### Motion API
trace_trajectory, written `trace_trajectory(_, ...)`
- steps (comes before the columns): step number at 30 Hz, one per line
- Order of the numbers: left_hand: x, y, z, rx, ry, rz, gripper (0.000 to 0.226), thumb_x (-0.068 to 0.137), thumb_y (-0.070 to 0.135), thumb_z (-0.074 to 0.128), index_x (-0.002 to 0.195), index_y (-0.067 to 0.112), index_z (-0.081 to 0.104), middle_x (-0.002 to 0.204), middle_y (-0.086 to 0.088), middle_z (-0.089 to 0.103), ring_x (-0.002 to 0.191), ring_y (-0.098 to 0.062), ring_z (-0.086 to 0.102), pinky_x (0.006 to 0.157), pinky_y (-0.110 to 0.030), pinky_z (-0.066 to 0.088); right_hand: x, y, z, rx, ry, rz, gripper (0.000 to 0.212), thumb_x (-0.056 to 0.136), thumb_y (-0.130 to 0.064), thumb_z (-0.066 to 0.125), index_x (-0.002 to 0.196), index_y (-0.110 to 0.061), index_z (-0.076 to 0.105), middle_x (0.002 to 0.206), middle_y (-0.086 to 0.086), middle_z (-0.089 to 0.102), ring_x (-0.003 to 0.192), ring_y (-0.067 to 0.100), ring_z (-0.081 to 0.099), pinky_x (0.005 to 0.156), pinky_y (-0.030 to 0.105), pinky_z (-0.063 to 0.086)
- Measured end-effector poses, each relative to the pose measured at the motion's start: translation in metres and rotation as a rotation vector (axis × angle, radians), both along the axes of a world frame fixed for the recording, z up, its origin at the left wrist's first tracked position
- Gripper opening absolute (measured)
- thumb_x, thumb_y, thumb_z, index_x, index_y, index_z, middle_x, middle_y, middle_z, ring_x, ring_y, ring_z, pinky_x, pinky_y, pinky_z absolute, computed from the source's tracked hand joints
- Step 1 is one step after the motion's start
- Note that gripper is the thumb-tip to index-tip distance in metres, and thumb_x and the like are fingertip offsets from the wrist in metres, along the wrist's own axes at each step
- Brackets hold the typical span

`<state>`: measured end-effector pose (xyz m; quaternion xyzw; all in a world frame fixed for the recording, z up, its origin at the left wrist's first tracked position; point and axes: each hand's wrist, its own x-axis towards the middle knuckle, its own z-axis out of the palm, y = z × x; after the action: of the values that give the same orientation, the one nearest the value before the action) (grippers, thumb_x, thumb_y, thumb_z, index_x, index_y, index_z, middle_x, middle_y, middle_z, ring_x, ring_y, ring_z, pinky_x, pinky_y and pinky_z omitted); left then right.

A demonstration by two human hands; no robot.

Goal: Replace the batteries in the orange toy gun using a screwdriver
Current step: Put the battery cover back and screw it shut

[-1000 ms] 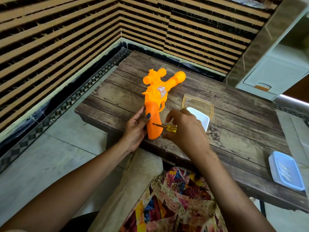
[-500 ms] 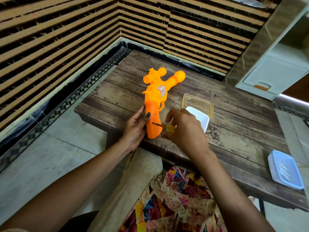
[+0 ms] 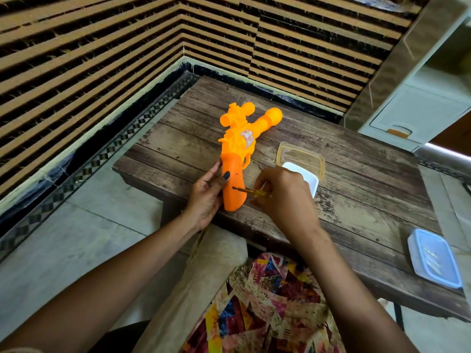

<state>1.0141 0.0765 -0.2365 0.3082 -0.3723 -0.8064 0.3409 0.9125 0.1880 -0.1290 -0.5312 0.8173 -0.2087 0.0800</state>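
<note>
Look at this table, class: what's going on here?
A person is working on an orange gun lying on a wooden table. The left hand holds its grip, while the right hand holds a small screwdriver with its tip against the grip. No batteries show. A clear tub and a blue box sit to the right.

left hand (image 3: 206,197) steadies toy gun (image 3: 235,159); right hand (image 3: 285,197) turns screwdriver (image 3: 251,191), seemingly seated.

I sit at a weathered wood-plank counter (image 3: 356,174) set in a corner. Both walls (image 3: 102,59) carry horizontal tan and black stripes. The floor (image 3: 76,238) is pale grey tile with a checkered border (image 3: 102,159). A white cabinet (image 3: 418,115) stands to my right.
</note>
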Motion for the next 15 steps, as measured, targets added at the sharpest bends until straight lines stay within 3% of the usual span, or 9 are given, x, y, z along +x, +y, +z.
trace_trajectory(3,0.0015,-0.0008,0.0002,0.02,0.016,-0.013,0.113,0.04,0.037,0.09,0.139,0.017,0.039,0.126,-0.004,0.058,0.1,-0.01,0.061,0.081,-0.028,0.055,0.0006,0.0003,0.0007,-0.01,0.017,-0.033,0.019,0.075,-0.031,0.074,0.088,-0.017,0.068,0.082,0.005,0.069,0.077,0.024,0.063,0.063,0.029,0.046)
trace_trajectory(5,0.0014,-0.0008,0.0009,0.027,0.018,-0.01,0.128,0.025,0.045,0.093,0.138,0.017,0.04,0.122,-0.002,0.059,0.099,-0.01,0.062,0.077,-0.027,0.056,0.001,-0.0008,0.0006,0.008,0.039,-0.035,0.021,0.081,-0.037,0.068,0.091,-0.019,0.069,0.083,0.006,0.07,0.078,0.025,0.063,0.061,0.028,0.043)
trace_trajectory(7,0.0014,-0.0006,0.0012,0.031,0.029,-0.006,0.127,0.026,0.045,0.093,0.139,0.017,0.04,0.125,-0.004,0.058,0.097,-0.009,0.063,0.076,-0.026,0.057,0.0023,-0.0016,-0.0008,0.022,0.056,-0.026,0.021,0.087,-0.038,0.06,0.095,-0.021,0.069,0.086,0.007,0.07,0.079,0.027,0.064,0.06,0.027,0.04)
trace_trajectory(9,0.0013,0.0006,0.0019,0.035,0.042,-0.01,0.113,0.04,0.036,0.089,0.139,0.016,0.039,0.13,-0.006,0.055,0.098,-0.011,0.063,0.078,-0.028,0.057,0.004,-0.0013,-0.0021,0.031,0.03,0.002,0.021,0.088,-0.038,0.059,0.098,-0.021,0.067,0.091,0.006,0.07,0.083,0.027,0.063,0.063,0.029,0.043)
trace_trajectory(12,0.0011,0.0026,0.0023,0.023,0.023,-0.007,0.081,0.067,0.019,0.068,0.141,0.015,0.035,0.14,-0.013,0.047,0.102,-0.015,0.059,0.077,-0.028,0.056,0.0049,-0.0004,-0.0021,0.042,-0.035,0.036,0.026,0.073,-0.03,0.076,0.093,-0.021,0.063,0.094,0.001,0.061,0.084,0.022,0.059,0.067,0.031,0.045)
trace_trajectory(13,0.001,0.0021,0.0019,0.021,0.024,-0.005,0.083,0.065,0.021,0.072,0.14,0.017,0.037,0.139,-0.012,0.049,0.1,-0.013,0.06,0.074,-0.026,0.057,0.0041,-0.0006,-0.0026,0.03,-0.024,0.034,0.025,0.07,-0.023,0.079,0.09,-0.02,0.063,0.092,0.002,0.061,0.083,0.022,0.059,0.067,0.031,0.045)
trace_trajectory(15,0.0013,0.0015,0.0031,0.022,0.035,-0.007,0.109,0.041,0.036,0.09,0.137,0.02,0.041,0.13,-0.007,0.055,0.095,-0.008,0.064,0.069,-0.024,0.056,0.0017,-0.0015,-0.0023,-0.018,-0.002,-0.004,0.02,0.069,-0.018,0.079,0.084,-0.019,0.066,0.085,0.003,0.065,0.079,0.024,0.061,0.064,0.032,0.047)
